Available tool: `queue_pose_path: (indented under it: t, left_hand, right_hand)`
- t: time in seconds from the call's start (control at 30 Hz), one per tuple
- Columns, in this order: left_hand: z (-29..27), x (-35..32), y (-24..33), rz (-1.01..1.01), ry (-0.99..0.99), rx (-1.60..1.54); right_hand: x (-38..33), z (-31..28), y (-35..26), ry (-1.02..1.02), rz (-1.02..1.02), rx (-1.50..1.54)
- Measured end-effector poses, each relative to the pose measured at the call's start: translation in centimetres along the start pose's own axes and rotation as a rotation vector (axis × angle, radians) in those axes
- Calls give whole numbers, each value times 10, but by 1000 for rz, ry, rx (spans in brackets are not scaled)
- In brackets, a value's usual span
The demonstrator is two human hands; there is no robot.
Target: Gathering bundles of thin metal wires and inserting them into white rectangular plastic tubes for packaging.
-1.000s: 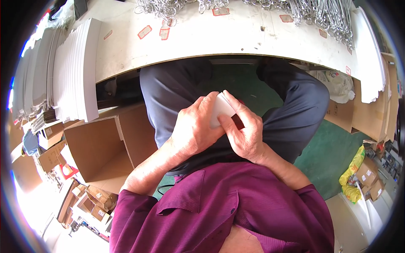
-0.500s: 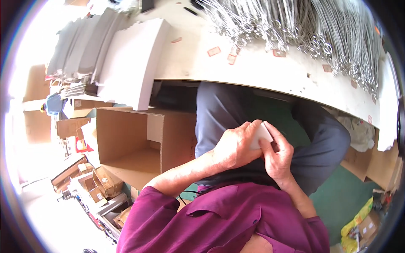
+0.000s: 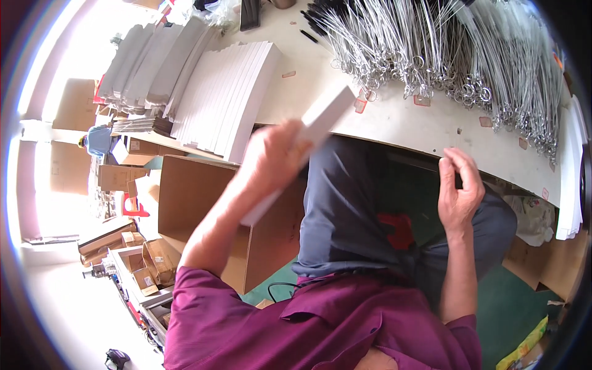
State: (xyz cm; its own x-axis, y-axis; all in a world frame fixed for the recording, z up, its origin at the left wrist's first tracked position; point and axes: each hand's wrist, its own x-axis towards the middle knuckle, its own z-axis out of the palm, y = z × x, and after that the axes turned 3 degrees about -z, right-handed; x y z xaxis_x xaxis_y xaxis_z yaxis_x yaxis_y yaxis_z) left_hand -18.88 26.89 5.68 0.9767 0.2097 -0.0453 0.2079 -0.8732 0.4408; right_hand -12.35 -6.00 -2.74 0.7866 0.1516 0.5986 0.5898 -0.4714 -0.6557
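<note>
My left hand (image 3: pixel 274 154) is closed around a long, narrow white box (image 3: pixel 332 112), somewhat blurred by motion. The box slants from above the open cardboard carton up to the table's front edge. Away to the right, my right hand (image 3: pixel 460 190) is raised over my right thigh, just in front of the table edge. Its fingers are bent, with a gap between them and the thumb, and nothing shows in it. A row of similar white boxes (image 3: pixel 216 92) lies side by side on the table, beyond my left hand.
Many thin metal wires (image 3: pixel 431 61) with looped ends cover the table's far right. Grey flat pieces (image 3: pixel 148 65) are stacked at the far left. An open cardboard carton (image 3: pixel 265 246) stands left of my legs. Small red-edged labels (image 3: pixel 361 105) lie on the white tabletop (image 3: pixel 394 123).
Both hands were together on the white box over my lap. My right hand has let go and moved right; my left has carried the box up and left. The view has shifted.
</note>
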Motion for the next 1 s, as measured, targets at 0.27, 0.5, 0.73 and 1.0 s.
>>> queue_pose_path:
  t: [0.27,0.5,0.73,1.0]
  left_hand:
    - [-4,111,-87,-2,227,493]
    - [12,97,-100,183,411,706]
    - [14,102,-119,219,361,731]
    - [20,112,-133,257,367,804]
  right_hand:
    - [8,8,48,4,40,-85]
    - [7,12,51,40,-70,-174]
    - [6,14,51,47,-91,-196]
    - [9,6,49,81,-128,-251]
